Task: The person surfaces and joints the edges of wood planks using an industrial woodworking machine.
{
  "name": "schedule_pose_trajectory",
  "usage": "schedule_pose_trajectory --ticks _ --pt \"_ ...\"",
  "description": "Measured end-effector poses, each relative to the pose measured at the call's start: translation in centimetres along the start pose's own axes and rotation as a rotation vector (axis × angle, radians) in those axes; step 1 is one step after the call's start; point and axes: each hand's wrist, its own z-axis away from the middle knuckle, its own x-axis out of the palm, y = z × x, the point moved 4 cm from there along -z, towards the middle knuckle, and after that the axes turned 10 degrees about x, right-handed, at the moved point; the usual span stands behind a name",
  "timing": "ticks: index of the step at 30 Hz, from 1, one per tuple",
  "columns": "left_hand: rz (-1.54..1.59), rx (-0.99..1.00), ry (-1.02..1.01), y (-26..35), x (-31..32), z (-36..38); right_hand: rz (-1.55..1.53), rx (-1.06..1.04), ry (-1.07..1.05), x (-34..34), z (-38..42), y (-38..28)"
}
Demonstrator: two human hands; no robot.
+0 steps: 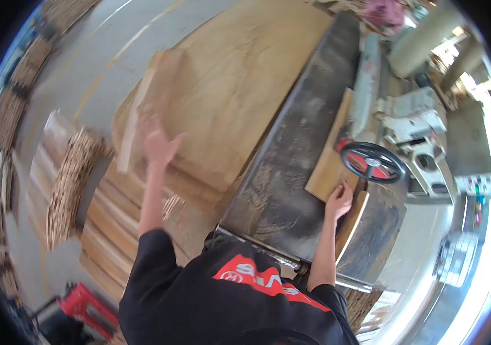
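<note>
My left hand is spread, its fingers blurred, over a long wooden board at the edge of a broad plywood surface. No grip on the board can be made out. On the right, my right hand has its fingers bent at the near end of a flat wooden board lying on the dark machine table. That board runs beside a pale metal guide, just left of a black handwheel. A narrow wooden strip stands by my right wrist.
Stacked boards lie at the lower left, with bundled thin wood pieces beside them. A red pallet jack is at the bottom left. Machine parts and a grey plastic crate are on the right.
</note>
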Motion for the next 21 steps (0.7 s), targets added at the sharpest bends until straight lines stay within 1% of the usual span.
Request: schedule_pose_trajectory --ticks 1,2,3,5,7,10,11,14,15,18,19,21 --pt "-0.039 -0.084 -0.149 -2.2 -0.4 -0.6 -0.02 -0.012 -0.003 -0.2 0.0 -0.5" --pt "0.006 -0.218 -0.285 -3.1 -2.0 -1.1 0.034 -0.078 0.05 -0.2 0.6 -0.6" --pt "0.069 -0.14 -0.077 -5.4 -1.5 -1.0 0.072 -0.091 0.056 -1.0 1.3 -1.8" --pt "-0.115 -0.254 -0.177 -4.9 -4.0 -0.3 0.034 -0.014 0.044 -2.1 4.1 -3.5" --pt "-0.131 -0.248 -0.273 -4.8 -4.2 0.1 0.044 0.062 -0.02 -2.9 7.3 -4.7" --pt "-0.134 -0.317 -0.311 -4.9 -4.0 -0.4 0.056 0.09 -0.045 -2.5 7.4 -3.5" --pt "-0.13 -0.343 -0.337 -4.7 -3.6 -0.3 0.025 0.139 -0.025 -2.2 7.0 -2.7" --pt "-0.025 -0.426 -0.33 -2.6 -2.1 1.1 0.03 0.148 -0.008 -2.2 7.0 -2.7" --pt "-0.046 -0.421 -0.236 -0.7 -2.7 1.8 0.017 0.146 0.003 -1.9 6.9 -2.7" --pt "0.748 -0.351 -0.061 -3.3 2.4 5.3 0.0 0.136 0.014 -2.1 7.2 -1.5" --pt "1.112 -0.507 -0.125 0.1 -0.6 6.6 -0.011 0.131 0.014 -1.9 7.1 -1.3" --pt "1.533 -0.427 -0.058 3.2 -1.6 9.3 -0.05 0.135 0.017 -1.6 7.5 -1.1"
